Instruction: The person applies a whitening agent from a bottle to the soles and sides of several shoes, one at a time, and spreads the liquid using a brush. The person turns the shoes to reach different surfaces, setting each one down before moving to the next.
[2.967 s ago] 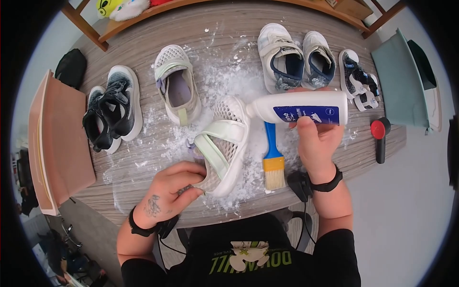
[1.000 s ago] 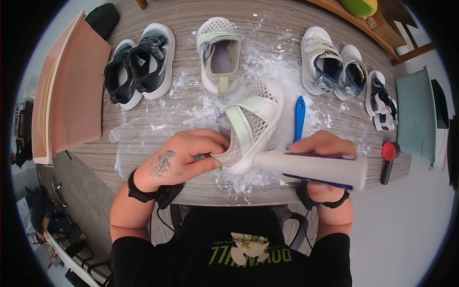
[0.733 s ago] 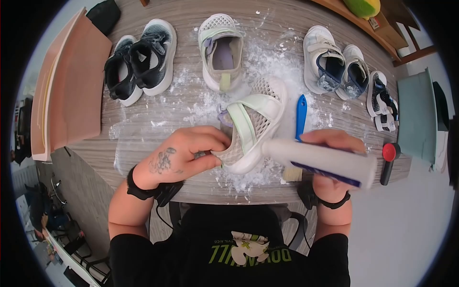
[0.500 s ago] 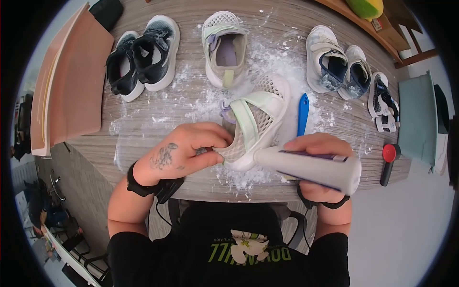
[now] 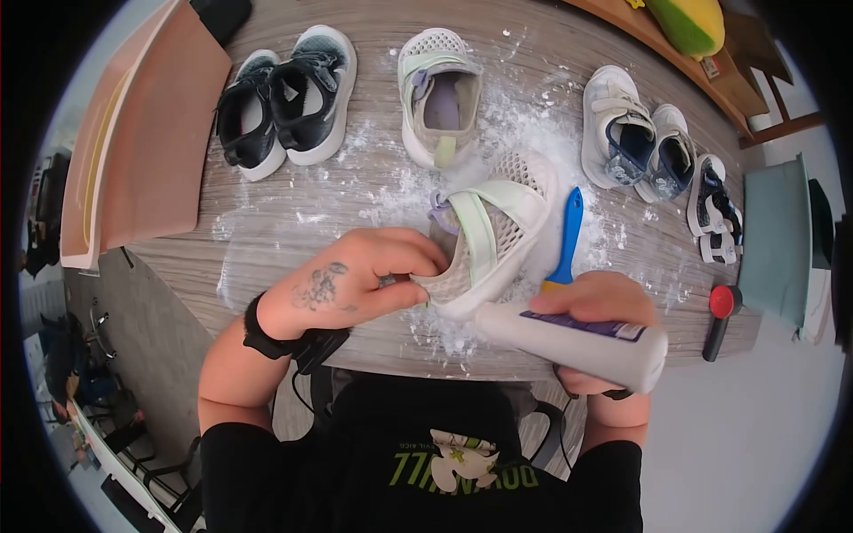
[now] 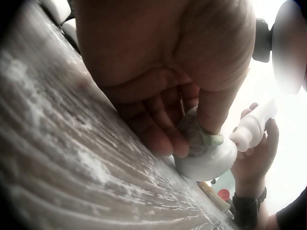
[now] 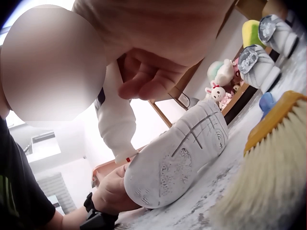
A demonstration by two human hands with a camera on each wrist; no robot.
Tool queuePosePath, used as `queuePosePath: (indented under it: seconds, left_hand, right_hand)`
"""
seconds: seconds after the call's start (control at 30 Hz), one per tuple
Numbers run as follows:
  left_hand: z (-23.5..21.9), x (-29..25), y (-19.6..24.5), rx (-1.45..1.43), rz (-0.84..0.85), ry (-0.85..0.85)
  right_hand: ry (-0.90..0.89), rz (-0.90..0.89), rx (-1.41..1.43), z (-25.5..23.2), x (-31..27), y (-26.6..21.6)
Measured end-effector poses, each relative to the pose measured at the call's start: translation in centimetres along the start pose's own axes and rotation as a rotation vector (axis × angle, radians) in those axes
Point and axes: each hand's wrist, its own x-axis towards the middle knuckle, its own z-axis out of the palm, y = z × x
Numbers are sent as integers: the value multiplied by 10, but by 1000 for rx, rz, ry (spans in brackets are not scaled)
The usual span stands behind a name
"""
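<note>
In the head view my left hand (image 5: 351,280) pinches the heel of a white and pale green shoe (image 5: 480,235), tilted on its side with its toe pointing away. The left wrist view shows the thumb at the green heel tab (image 6: 213,139). My right hand (image 5: 613,306) grips a white bottle (image 5: 577,348) with a purple label, held slantwise, its nozzle right at the sole edge near the heel. In the right wrist view the sole (image 7: 180,155) faces the camera, whitish all over. A blue-handled brush (image 5: 569,233) lies beside the shoe, its bristles hidden by the right hand.
White powdery residue covers much of the table (image 5: 293,258). The matching shoe (image 5: 440,102) stands behind. Black shoes (image 5: 311,98) are at left, white shoes (image 5: 613,124) and small sandals (image 5: 713,209) at right. A pink bin (image 5: 147,133), a teal bin (image 5: 777,240) and a red-black scoop (image 5: 721,311) flank them.
The bottle's nozzle has gone from the shoe's toe to its heel edge, and the bottle has rolled so its label faces away more. The left hand keeps its hold. The head view has shifted.
</note>
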Motion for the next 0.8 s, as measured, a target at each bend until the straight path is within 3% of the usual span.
queuePosePath:
  seconds: [0.13, 0.23, 0.3, 0.4, 0.53, 0.6, 0.73, 0.8]
  left_hand:
    - [0, -1, 1, 2, -1, 1]
    - [1, -2, 2, 1, -10, 2]
    - [1, -3, 2, 16, 2, 10]
    - [3, -5, 4, 40, 30, 33]
    - [5, -6, 4, 65, 80, 55]
    - [10, -7, 0, 107, 137, 71]
    - [15, -7, -5, 196, 209, 101]
    - [19, -8, -4, 177, 210, 107]
  right_hand:
    - [198, 224, 170, -4, -6, -5]
    - [357, 233, -33, -14, -8, 3]
    - [488, 230, -20, -21, -5, 7]
    - [521, 240, -134, -42, -21, 20]
    - [422, 476, -134, -73, -55, 24]
    - [503, 584, -180, -90, -77, 35]
    - [744, 529, 91, -93, -101, 39]
    - [511, 555, 226, -133, -131, 50]
